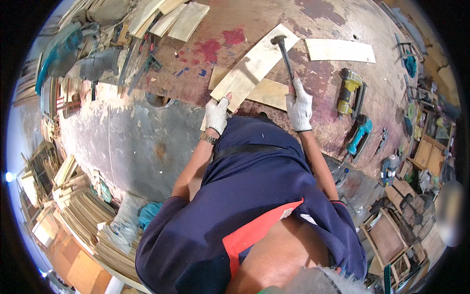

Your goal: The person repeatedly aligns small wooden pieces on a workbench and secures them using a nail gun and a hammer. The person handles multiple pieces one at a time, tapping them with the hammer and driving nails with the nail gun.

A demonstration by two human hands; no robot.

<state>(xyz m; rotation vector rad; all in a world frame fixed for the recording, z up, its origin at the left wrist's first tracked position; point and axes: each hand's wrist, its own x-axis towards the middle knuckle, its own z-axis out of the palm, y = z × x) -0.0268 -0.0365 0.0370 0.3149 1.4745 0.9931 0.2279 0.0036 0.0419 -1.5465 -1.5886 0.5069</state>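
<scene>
A pale wooden board lies slantwise on the worn, paint-stained worktable. My left hand, in a white knitted glove, grips the near end of this board, thumb on top. Beneath it, a second board crosses at an angle. My right hand, gloved the same way, is closed round the handle of a dark hammer. The hammer's head is over the far part of the upper board; whether it touches the wood I cannot tell.
Another short board lies to the right of the hammer. Closer in on that side are a yellow nail gun and a teal power tool. Loose boards and pliers lie at the far left. Stacked wood strips stand at the lower left.
</scene>
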